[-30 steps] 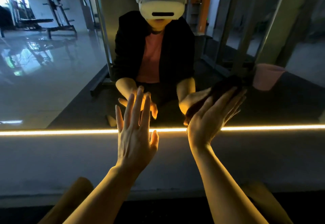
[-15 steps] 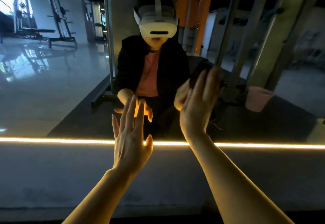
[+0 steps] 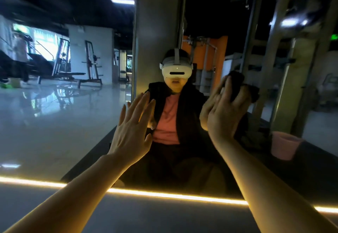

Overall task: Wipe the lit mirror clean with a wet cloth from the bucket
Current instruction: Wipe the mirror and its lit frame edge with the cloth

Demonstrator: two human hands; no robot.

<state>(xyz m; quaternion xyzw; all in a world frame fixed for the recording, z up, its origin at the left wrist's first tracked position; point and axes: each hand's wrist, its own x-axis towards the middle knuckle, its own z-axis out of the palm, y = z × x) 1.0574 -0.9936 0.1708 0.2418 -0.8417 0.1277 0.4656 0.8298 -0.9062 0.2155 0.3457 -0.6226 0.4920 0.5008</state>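
A large mirror [image 3: 60, 126] fills the view, with a glowing amber light strip [image 3: 164, 195] along its lower edge. My left hand [image 3: 130, 132] lies flat against the glass with straight, spread fingers. Higher and to the right, my right hand [image 3: 225, 111] presses a dark cloth [image 3: 237, 86] onto the mirror, fingers curled over it. The cloth sticks out above and right of the fingers. A pink bucket [image 3: 284, 145] shows in the reflection at the lower right.
The mirror reflects a seated person in a white headset, a shiny gym floor with weight racks at the left, a grey pillar and metal frames at the right. Below the light strip runs a dull grey wall band [image 3: 164, 218].
My right hand has swept the cloth up the glass from just above the light strip to about head height in the reflection. My left hand has also slid upward on the mirror.
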